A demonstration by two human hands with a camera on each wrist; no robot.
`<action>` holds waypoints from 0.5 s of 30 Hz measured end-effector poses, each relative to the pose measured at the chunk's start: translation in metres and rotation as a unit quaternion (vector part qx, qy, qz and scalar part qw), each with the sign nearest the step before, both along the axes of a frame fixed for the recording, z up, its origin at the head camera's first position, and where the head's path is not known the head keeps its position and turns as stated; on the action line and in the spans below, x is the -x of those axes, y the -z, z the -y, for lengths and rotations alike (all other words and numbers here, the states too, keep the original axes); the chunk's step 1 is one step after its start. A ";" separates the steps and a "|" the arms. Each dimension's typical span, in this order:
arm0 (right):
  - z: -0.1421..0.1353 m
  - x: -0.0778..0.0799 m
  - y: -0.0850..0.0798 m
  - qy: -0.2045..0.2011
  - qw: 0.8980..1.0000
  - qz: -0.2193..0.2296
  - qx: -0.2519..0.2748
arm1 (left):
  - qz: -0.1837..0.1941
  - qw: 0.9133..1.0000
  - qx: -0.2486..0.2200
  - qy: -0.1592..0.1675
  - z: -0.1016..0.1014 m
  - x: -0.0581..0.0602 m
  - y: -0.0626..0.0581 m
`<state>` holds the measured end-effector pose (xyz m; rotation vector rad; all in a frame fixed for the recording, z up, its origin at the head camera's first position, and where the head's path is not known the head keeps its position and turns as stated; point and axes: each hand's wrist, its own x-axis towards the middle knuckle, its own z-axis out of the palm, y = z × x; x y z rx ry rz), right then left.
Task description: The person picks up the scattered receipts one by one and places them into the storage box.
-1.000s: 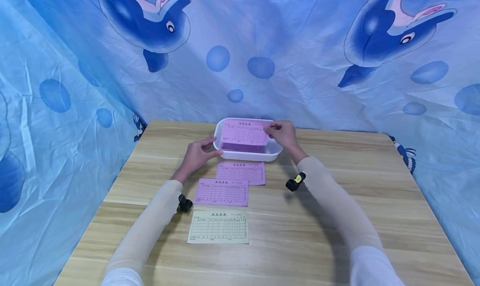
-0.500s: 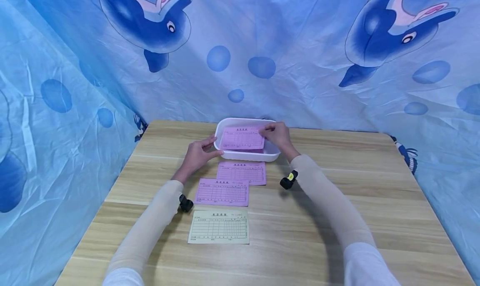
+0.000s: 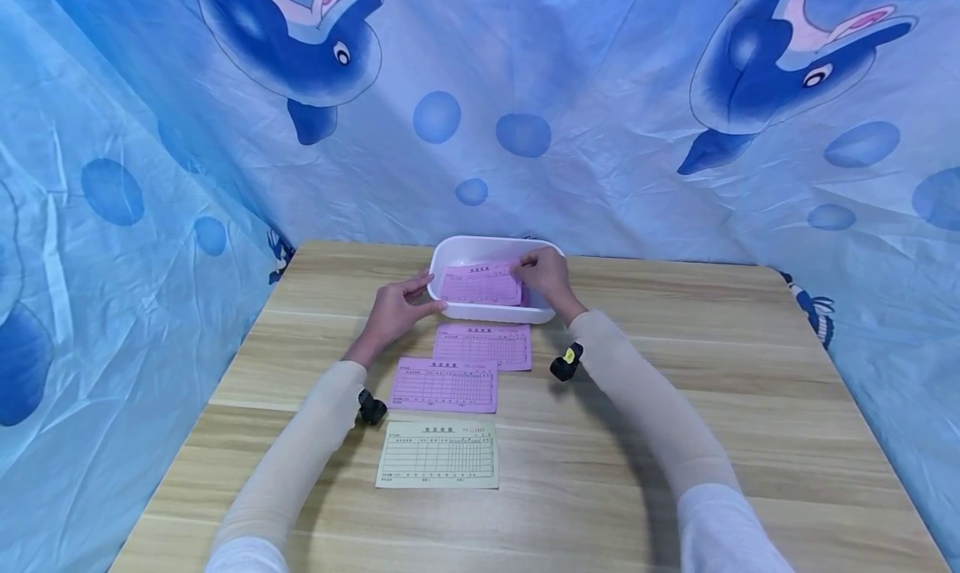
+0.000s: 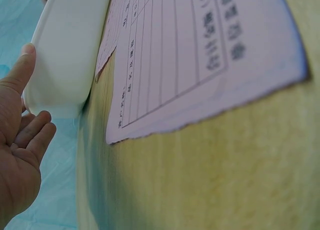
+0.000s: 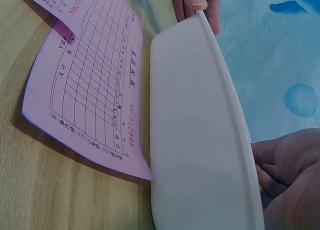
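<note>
Pink slip was pinched, apparently, at its far right corner by right hand, inside white tray; slip lay left of those fingertips, long axis left-right. Tray's left end was gripped by left hand, thumb at rim.

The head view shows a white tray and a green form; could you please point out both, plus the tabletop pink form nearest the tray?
White tray [image 3: 497,314], head view: front wall.
Green form [image 3: 438,456], head view: printed grid.
Tabletop pink form [image 3: 482,348], head view: printed grid.
</note>
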<state>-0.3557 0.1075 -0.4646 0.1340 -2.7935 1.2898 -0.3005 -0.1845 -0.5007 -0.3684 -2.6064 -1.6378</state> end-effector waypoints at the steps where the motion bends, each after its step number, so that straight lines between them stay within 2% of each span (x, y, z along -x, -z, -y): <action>1: 0.000 0.000 0.001 0.000 1.000 0.000 0.000 | 0.000 1.000 0.001 0.000 0.000 0.000 0.000; 9: 0.002 0.001 0.004 0.007 1.000 -0.002 -0.003 | -0.003 1.000 0.006 -0.003 0.000 -0.001 -0.001; 15: -0.003 0.001 0.000 0.013 1.000 0.006 0.018 | -0.002 1.000 0.007 -0.002 0.000 -0.001 -0.001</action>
